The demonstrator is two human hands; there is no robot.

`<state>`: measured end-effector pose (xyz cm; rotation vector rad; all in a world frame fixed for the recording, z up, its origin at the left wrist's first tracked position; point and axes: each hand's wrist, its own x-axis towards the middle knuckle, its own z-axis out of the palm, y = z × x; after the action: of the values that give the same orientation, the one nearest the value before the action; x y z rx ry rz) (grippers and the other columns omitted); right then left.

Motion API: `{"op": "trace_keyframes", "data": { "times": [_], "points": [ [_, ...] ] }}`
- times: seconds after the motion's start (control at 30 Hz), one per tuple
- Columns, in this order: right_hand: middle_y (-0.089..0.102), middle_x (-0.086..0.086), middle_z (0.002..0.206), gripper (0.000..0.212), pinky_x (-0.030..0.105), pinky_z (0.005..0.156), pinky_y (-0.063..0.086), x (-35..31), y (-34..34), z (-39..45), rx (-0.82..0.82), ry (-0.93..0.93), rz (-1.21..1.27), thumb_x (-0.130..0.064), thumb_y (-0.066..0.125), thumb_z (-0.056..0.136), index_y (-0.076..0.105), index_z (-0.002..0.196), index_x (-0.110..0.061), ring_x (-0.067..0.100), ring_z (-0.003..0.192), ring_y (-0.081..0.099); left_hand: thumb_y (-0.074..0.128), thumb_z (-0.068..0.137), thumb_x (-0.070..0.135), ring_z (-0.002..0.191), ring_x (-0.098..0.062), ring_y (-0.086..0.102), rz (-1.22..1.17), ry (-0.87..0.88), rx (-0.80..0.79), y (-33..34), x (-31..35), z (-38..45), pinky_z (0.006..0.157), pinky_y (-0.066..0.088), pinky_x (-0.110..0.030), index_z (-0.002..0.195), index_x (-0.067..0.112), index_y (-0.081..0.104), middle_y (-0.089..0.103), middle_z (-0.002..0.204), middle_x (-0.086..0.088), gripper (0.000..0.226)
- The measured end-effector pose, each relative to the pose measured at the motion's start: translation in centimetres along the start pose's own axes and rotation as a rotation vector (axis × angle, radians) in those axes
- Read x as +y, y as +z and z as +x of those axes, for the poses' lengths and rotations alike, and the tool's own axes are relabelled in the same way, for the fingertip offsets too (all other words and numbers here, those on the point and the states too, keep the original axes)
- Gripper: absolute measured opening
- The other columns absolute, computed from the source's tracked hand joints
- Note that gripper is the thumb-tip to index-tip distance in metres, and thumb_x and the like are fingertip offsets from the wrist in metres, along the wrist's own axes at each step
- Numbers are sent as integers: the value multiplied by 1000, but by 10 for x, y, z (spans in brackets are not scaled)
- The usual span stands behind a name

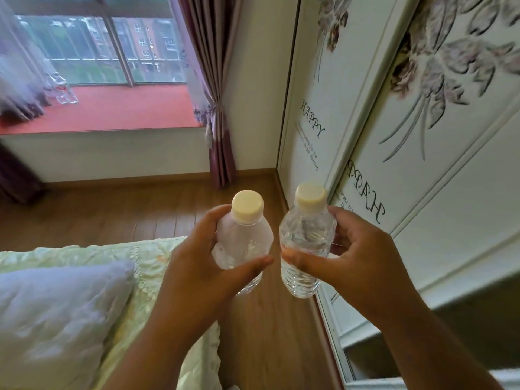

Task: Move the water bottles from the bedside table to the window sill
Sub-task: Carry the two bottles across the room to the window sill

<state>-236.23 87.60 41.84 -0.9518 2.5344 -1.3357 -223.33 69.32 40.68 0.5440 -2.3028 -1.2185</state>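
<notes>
L hand (197, 257) hides left bottle (242, 240); sill bottles (63, 90) blurred.

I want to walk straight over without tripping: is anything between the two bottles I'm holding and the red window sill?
Nothing visible blocks the way: bare wooden floor lies between the two clear plastic bottles and the red window sill. The green-covered bed stays left.

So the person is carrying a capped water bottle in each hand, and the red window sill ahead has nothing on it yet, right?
Not quite. The head view shows the left hand and the right hand each gripping a capped water bottle, but the red window sill is not bare: clear bottles already stand at its left end.
</notes>
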Motion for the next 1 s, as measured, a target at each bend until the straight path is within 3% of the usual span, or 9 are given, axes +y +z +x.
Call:
{"op": "trace_keyframes", "data": {
  "times": [0.17,0.53,0.7,0.87,1.0],
  "points": [
    [69,-22,119,77,21,87,57,-10,24,33,-9,4,7,-70,75,60,60,128,-36,-1,104,68,76,57,65,104,14,52,1,19,20,-16,-26,35,84,39,-8,125,54,39,49,115,40,79],
    [70,-22,114,72,20,86,58,-11,57,103,-87,-17,66,-64,80,62,61,125,-36,-3,103,68,74,56,69,107,19,51,29,-41,52,-37,-62,85,71,39,1,118,65,36,51,114,42,73],
    [62,-40,104,57,0,72,46,1,62,155,-124,-51,119,-63,78,62,56,113,-48,-22,96,59,74,57,69,108,16,52,82,-60,92,-32,-67,122,74,39,-1,119,65,37,51,115,42,73],
    [61,-39,108,63,0,74,46,24,57,219,-154,-81,150,-68,77,61,55,116,-47,-21,98,59,78,57,65,107,13,53,136,-79,115,-13,-63,172,74,39,0,118,64,36,51,116,39,74],
    [56,-43,107,65,-5,70,41,39,45,277,-141,-124,160,-69,75,61,54,118,-47,-31,91,53,77,58,67,109,19,50,169,-54,148,6,-54,228,74,38,7,120,64,36,50,113,44,74]
  ]
}}
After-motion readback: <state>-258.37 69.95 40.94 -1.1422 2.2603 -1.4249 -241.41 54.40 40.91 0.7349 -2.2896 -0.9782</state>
